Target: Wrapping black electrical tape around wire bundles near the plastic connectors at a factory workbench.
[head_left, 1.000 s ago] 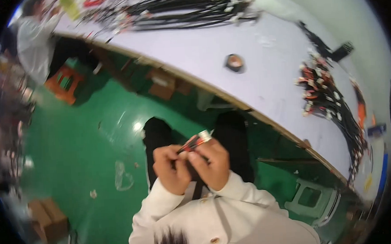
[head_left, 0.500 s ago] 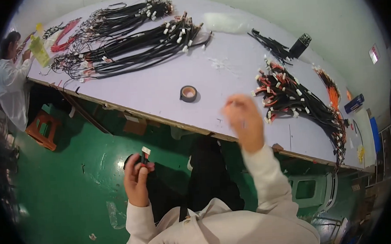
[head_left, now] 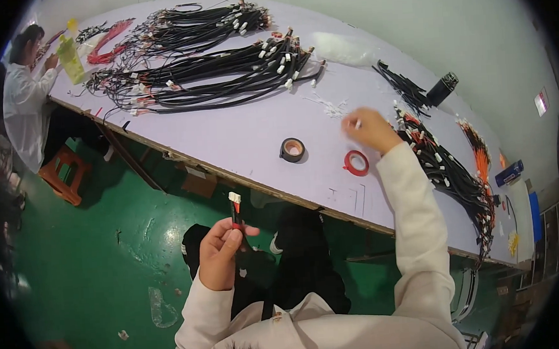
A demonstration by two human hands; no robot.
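Observation:
My left hand (head_left: 219, 256) is closed on a wire harness, held in front of the table's near edge. Its white connector (head_left: 234, 198) points up, with red and black wires below it and a red band (head_left: 236, 226) at my fingers. Over the table, my right hand (head_left: 373, 131) has bent fingers, and its fingertips are blurred. A scatter of thin white strips (head_left: 333, 106) lies just beyond it. Nearer me are a red tape roll (head_left: 347, 167) and a black tape roll (head_left: 284, 154), both lying flat.
Bundles of black cables with white connectors (head_left: 223, 70) cover the far left. Another harness pile (head_left: 440, 156) lies right of my arm, with black tubes (head_left: 401, 86) and a dark cylindrical holder (head_left: 442, 89) behind. At left, a person (head_left: 28, 105) sits by an orange stool (head_left: 64, 176).
My right hand has moved up and away, and the red tape roll now shows on the table. My left hand has raised the harness, its connector now upright. The view has shifted slightly.

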